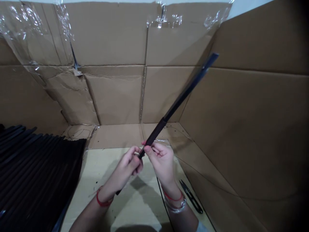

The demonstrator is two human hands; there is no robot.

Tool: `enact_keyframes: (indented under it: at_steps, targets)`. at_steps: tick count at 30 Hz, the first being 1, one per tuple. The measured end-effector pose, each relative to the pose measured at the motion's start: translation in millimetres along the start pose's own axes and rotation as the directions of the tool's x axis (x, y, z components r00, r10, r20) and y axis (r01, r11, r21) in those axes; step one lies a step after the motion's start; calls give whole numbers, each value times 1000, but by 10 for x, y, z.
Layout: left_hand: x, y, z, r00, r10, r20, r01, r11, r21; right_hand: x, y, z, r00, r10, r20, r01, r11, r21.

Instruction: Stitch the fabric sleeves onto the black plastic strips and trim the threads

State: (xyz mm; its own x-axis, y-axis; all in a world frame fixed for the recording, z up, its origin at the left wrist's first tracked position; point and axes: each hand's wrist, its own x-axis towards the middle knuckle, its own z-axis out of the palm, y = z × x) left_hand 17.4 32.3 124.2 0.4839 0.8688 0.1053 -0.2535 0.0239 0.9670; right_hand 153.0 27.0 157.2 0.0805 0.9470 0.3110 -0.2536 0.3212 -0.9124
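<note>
A long, narrow black strip (185, 91) slants from my hands up to the right, its far end bluish and in the air. A thicker dark sleeve-like section (156, 130) covers its lower part. My left hand (130, 163) is closed round the thin part below that section, and a dark end shows under the left wrist. With thumb and fingers, my right hand (161, 158) pinches the lower end of the thicker section. The two hands are close together over the pale board. Exactly what the strip is I cannot make out.
A large stack of similar black strips (41, 174) lies at the left. Black thread snips (191, 197) rest beside my right wrist on the pale board (94, 180). Taped cardboard walls (113, 93) stand at the back and right. A thin thread (207, 180) trails along the right side.
</note>
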Motion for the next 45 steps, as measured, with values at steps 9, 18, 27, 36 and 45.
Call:
enact_keyframes:
  at_steps: [9,18,27,36,45]
  targets:
    - [-9,78,-64,1000,0,-10,2,981,196,6,-27,5,999,-34,16,36,994,-102]
    - [-14,5,-2,982,111,-152,-69,964,257,55,113,-10,994,62,91,-66,997,41]
    - [13,41,-26,977,41,-208,-15,992,127,-25,19,77,998,-61,17,62,997,-54]
    - [16,-19,44,981,104,-166,-63,970,233,31,66,28,999,15,-45,-15,1000,4]
    - [-35,4,51,999,-5,-39,10,992,129,-41,-27,41,999,46,13,-45,999,-20]
